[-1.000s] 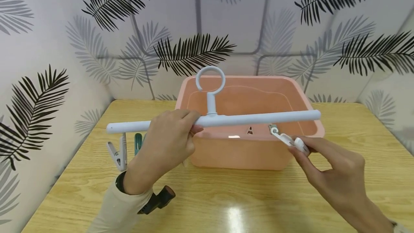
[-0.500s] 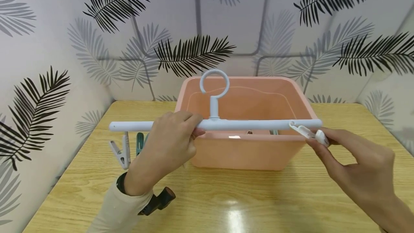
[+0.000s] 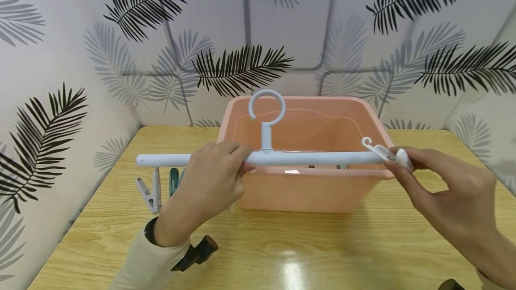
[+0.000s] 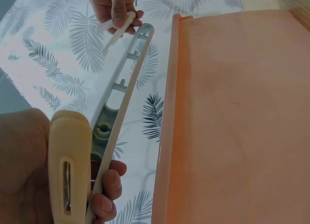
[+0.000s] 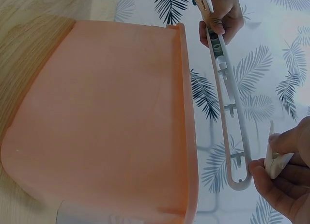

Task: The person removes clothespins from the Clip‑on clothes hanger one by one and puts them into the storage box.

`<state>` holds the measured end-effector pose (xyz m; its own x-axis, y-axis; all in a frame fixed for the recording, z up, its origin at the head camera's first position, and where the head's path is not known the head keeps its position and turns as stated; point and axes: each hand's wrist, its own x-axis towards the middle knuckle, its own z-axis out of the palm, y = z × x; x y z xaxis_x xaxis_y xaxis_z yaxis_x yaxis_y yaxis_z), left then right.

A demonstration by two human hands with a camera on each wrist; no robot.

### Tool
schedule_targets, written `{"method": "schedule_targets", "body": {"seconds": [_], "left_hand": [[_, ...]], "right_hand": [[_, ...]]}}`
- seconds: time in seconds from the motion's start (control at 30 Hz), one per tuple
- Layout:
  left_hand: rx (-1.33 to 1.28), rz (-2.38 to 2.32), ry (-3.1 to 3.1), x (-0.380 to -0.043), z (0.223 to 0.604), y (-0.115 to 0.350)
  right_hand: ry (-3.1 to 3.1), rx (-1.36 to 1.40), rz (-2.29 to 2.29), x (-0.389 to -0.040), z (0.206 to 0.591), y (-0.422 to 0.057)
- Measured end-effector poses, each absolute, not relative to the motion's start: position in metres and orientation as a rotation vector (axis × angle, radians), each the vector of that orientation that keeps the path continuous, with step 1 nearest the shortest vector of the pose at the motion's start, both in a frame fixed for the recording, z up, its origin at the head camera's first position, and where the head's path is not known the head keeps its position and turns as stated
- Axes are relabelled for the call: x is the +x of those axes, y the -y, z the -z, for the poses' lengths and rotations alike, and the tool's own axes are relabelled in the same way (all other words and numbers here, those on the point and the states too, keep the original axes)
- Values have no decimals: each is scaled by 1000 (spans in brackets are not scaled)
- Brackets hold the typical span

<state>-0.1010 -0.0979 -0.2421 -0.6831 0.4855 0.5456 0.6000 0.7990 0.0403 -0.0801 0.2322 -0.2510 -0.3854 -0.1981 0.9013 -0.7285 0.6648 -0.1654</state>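
In the head view my left hand (image 3: 211, 182) grips the left half of a pale blue hanger (image 3: 314, 159), a long bar with a ring-shaped hook standing up at its middle. My right hand (image 3: 455, 200) pinches a white clothes peg (image 3: 380, 152) with a small curled hook, held at the bar's right end. A grey peg (image 3: 153, 191) and a green peg (image 3: 173, 181) hang under the bar's left part, partly behind my left hand. The left wrist view shows a cream peg (image 4: 70, 168) close up beside the left hand. Slots and cross pins show on the bar's underside.
A pink plastic tub (image 3: 298, 194) stands on the wooden table (image 3: 258, 245) behind and below the bar. Small pegs, mostly hidden by the bar and rim, lie inside it. A leaf-patterned wall covering (image 3: 282, 26) rises behind the table.
My right hand has carried the white peg rightward to the bar's right end. The hanger has dipped on the right to sit nearly level, with my left hand still gripping it.
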Motion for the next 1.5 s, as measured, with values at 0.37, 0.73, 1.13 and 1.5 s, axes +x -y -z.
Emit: {"method": "schedule_targets", "body": {"seconds": [0.37,0.73,1.13,1.5], "left_hand": [[-791,290,2457,-100,243,98],[-796,277,2467,-99,243,99],[-809,273,2453,-100,247,100],[-804,272,2470,-100,248,102]], "right_hand": [[1948,715,-665,-82,250,-238],[1970,692,-642,-85,246,-240],[1946,680,-621,-90,245,-238],[1934,709,-605,-97,240,-236]]}}
